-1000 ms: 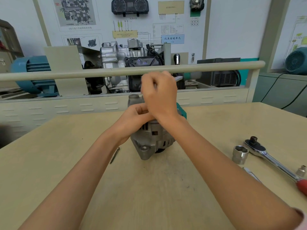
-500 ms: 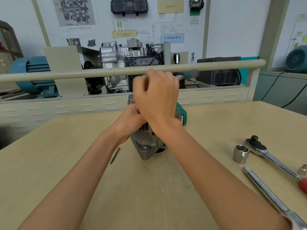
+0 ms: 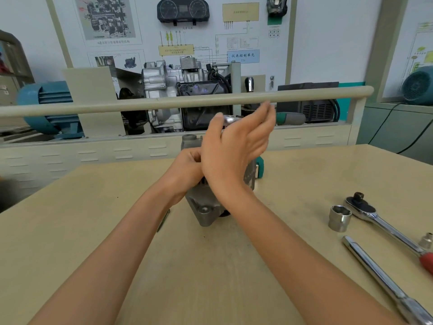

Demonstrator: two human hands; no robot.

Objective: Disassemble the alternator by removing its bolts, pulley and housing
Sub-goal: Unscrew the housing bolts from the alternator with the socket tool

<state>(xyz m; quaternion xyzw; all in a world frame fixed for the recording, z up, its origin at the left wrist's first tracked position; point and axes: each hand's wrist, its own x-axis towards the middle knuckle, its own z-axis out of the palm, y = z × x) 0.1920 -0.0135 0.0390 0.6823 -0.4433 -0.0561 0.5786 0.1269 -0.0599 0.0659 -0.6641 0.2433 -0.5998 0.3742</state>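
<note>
The grey alternator (image 3: 206, 207) stands upright in the middle of the wooden table (image 3: 70, 231); my two hands hide most of it. My left hand (image 3: 187, 170) grips its upper left side with curled fingers. Above it, my right hand (image 3: 236, 148) has straight, spread fingers. Its palm and thumb lie against the chrome shaft of a wrench (image 3: 230, 119). The wrench's green and grey handle (image 3: 290, 118) sticks out to the right, past my fingertips. The bolt under the wrench is hidden.
On the right of the table lie a large socket (image 3: 339, 218), a ratchet (image 3: 365, 209) with a red grip, a long chrome bar (image 3: 386, 285) and a small socket (image 3: 426, 240). A thin dark rod (image 3: 164, 220) lies left of the alternator. A beige rail (image 3: 117, 106) runs along the far side.
My right hand was closed round the wrench above the alternator and has opened flat against it. The wrench handle now points out to the right. My left hand stays on the alternator.
</note>
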